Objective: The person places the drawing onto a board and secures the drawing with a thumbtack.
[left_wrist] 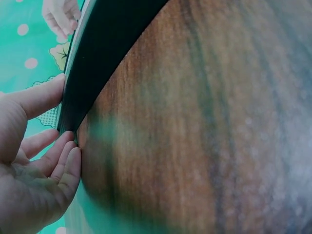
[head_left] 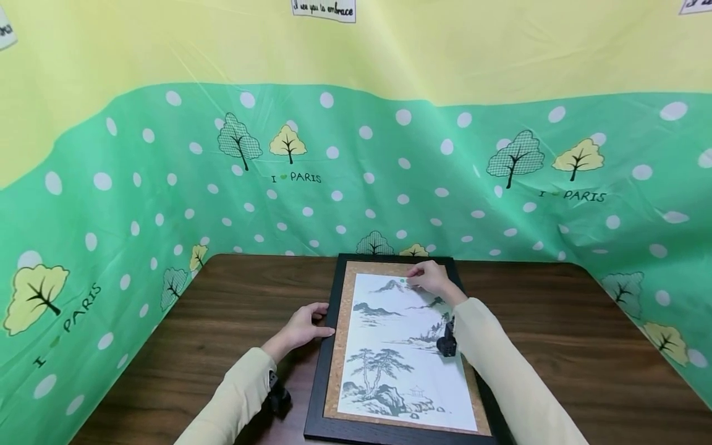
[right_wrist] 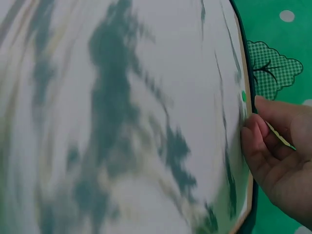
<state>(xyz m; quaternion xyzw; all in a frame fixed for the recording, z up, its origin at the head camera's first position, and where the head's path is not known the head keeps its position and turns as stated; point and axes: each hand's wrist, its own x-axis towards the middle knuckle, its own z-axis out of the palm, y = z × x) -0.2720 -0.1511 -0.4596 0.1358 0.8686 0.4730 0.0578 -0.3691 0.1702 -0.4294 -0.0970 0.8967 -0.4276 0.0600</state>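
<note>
A white sheet (head_left: 389, 321) with a grey-green ink landscape lies on a cork board (head_left: 335, 395) in a black frame (head_left: 318, 395). My left hand (head_left: 303, 326) touches the frame's left side; in the left wrist view its thumb and fingertips lie spread along the dark edge. Over the sheet's top edge is my right hand (head_left: 431, 278), fingers bent, with thumb and index close to a small green pin-like dot (right_wrist: 243, 96). A small gap seems to separate them from the dot, and nothing shows between the fingertips. The right forearm covers part of the sheet's right side.
The framed board lies on a dark wooden table (head_left: 250, 284). Behind and beside the table hangs a green and yellow cloth (head_left: 345, 148) with white dots and printed trees. Black wrist cameras sit on both sleeves, the right one (head_left: 447, 342) over the sheet.
</note>
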